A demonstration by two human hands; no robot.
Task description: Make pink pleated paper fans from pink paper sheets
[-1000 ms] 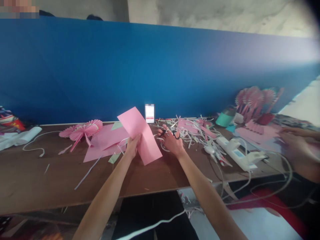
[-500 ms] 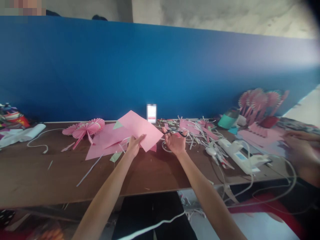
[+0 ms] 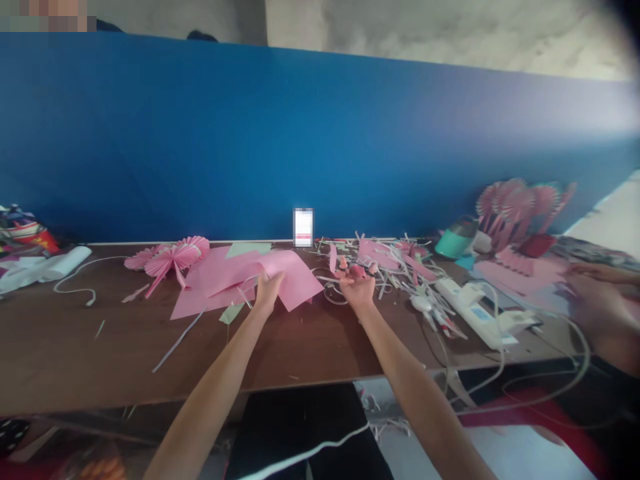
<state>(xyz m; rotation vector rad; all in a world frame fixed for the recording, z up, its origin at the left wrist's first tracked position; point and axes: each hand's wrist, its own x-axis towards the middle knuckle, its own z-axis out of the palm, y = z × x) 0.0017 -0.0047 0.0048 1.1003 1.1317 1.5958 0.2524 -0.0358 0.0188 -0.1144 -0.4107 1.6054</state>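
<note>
My left hand [image 3: 267, 293] is closed on the edge of a pink paper sheet [image 3: 300, 280], thumb on top, the sheet bending and hanging low over the table. Under and beside it lie more pink paper [image 3: 200, 293] and a pale green piece [image 3: 233, 313]. My right hand [image 3: 357, 287] is just right of the sheet, palm turned up and fingers curled. Dark bits of a pair of scissors show among its fingers; the blades are hard to make out. Pink folded paper fans [image 3: 173, 260] lie left of the paper.
Paper strips and scraps [image 3: 395, 260] heap behind my right hand. A white power strip [image 3: 475, 313] with cables is at the right, near a teal cup [image 3: 455, 240] and standing pink fans [image 3: 517, 200]. Another person's hand [image 3: 595, 287] is at the right edge. A lit phone [image 3: 303, 228] leans against the blue partition [image 3: 250, 133].
The pink sheet in my left hand has come down from a raised, tilted position and now curves over the table. My right hand has shifted slightly right, its fingers more curled.
</note>
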